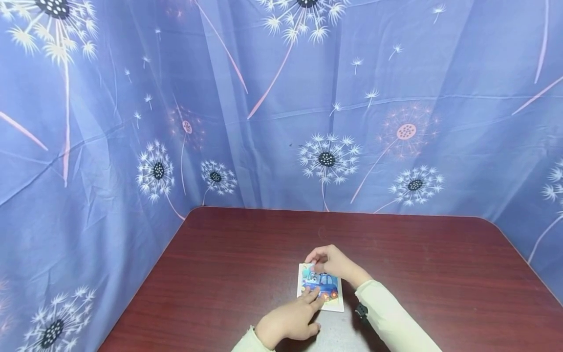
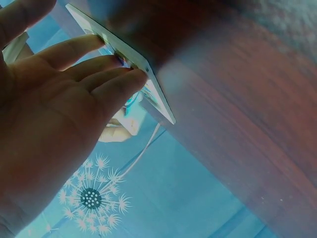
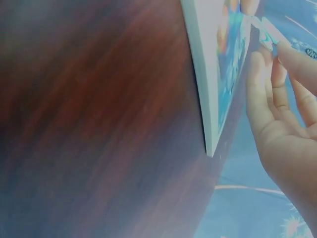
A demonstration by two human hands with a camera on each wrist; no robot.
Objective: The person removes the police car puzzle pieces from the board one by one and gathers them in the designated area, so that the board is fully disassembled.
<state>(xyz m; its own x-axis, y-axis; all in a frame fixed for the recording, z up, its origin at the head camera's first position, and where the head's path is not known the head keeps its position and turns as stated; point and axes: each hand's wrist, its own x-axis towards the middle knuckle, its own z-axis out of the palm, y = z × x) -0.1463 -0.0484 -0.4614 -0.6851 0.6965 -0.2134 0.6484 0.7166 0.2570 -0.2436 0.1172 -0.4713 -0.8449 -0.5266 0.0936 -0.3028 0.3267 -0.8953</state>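
The flat picture board [image 1: 326, 280] in front of you is a thin rectangle with a smooth white border and a pale, straight-cut edge. Its glossy print shows a blue cartoon car with eyes and orange-red wheels; any lettering on it is too small to tell. It lies flat on the table [image 1: 228, 274], toward your side, between your hands.

Your right hand [image 1: 337, 264] is over its far edge, thumb and fingertips pinched together on a small piece [image 3: 267, 37], thin, pale and teal-patterned, just above the board. Your left hand [image 1: 292, 318] has its fingers extended and spread a little, the tips resting on the board's near part, clasping nothing.

The tabletop is dark red-brown with streaky wood grain and rounded far corners. Beyond it hangs creased blue cloth [image 1: 272, 151] printed with white and pink dandelions.
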